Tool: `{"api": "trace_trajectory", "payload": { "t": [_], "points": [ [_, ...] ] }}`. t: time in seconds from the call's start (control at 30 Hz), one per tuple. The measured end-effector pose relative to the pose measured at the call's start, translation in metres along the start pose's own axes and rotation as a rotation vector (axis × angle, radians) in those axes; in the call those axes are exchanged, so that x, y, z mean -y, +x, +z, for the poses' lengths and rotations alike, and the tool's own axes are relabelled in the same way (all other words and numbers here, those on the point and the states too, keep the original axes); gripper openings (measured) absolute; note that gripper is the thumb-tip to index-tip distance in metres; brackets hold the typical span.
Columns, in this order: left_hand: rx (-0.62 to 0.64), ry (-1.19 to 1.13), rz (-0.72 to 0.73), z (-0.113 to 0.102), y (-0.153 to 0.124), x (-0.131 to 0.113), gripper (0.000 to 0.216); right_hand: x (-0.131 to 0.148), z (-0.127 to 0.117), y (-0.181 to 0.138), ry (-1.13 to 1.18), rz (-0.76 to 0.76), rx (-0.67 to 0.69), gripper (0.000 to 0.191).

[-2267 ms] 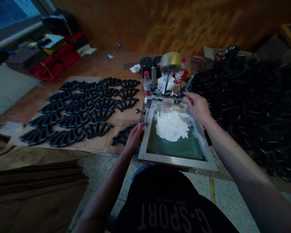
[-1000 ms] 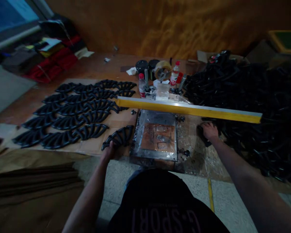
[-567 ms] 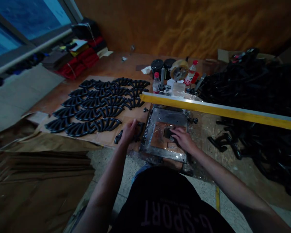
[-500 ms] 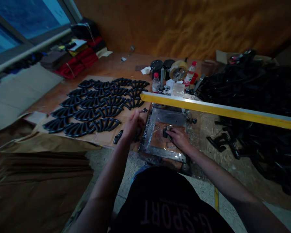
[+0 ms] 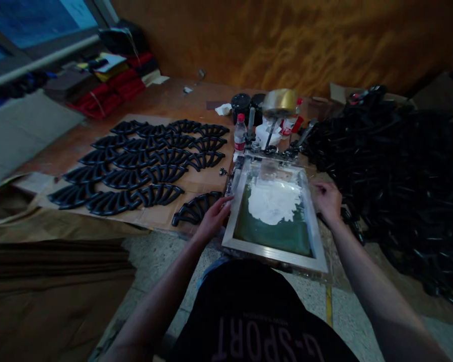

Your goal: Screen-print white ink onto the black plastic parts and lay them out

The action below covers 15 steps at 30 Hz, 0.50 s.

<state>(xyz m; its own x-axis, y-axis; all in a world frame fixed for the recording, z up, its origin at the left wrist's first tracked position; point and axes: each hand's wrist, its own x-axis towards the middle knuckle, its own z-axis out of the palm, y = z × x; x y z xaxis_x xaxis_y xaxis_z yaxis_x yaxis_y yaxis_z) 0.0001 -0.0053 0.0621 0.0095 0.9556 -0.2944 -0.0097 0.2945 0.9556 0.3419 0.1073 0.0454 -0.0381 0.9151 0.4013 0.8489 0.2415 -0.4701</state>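
A metal-rimmed screen printing frame (image 5: 275,252) lies flat in front of me, its green mesh partly coated with thick white ink (image 5: 274,201). My left hand (image 5: 216,216) is closed at the frame's left side, fingertips on the rim. Just beyond the right rim is my right hand (image 5: 328,201), fingers loosely bent and apart, with nothing visible in them. A brownish block (image 5: 277,173) lies on the mesh at the far end. Left of the frame, black curved handle-like parts (image 5: 196,207) rest on cardboard. Whatever is under the frame is hidden.
Rows of black curved parts (image 5: 136,173) cover the cardboard on the left. A large heap of similar parts (image 5: 392,166) fills the right. Behind the frame stand a red-capped bottle (image 5: 240,134), black tubs (image 5: 241,106) and a tape roll (image 5: 279,103).
The raised frame has come down flat over the base plate. My right hand has left the black part on the plate and moved right; my left hand has moved down to the frame's left side.
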Motion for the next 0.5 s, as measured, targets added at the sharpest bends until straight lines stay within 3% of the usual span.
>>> {"api": "trace_trajectory", "payload": {
  "t": [0.07, 0.17, 0.27, 0.37, 0.5],
  "points": [
    [-0.008, 0.063, -0.025, 0.001, 0.006, 0.035, 0.067, 0.017, 0.005, 0.019, -0.026, -0.054, -0.022, 0.042],
    [-0.043, 0.213, -0.018, 0.002, 0.019, 0.069, 0.066, 0.064, 0.028, 0.036, -0.122, -0.240, 0.135, 0.059],
    [-0.044, 0.303, -0.030, 0.000, 0.026, 0.081, 0.062, 0.101, 0.047, 0.029, -0.212, -0.276, 0.423, 0.030],
    [-0.051, 0.327, -0.040, -0.001, 0.026, 0.083, 0.061, 0.106, 0.047, -0.001, -0.237, -0.365, 0.589, 0.015],
    [-0.068, 0.327, -0.054, -0.001, 0.025, 0.084, 0.060, 0.091, 0.024, -0.031, -0.116, -0.682, 0.680, 0.024]
  ]
}}
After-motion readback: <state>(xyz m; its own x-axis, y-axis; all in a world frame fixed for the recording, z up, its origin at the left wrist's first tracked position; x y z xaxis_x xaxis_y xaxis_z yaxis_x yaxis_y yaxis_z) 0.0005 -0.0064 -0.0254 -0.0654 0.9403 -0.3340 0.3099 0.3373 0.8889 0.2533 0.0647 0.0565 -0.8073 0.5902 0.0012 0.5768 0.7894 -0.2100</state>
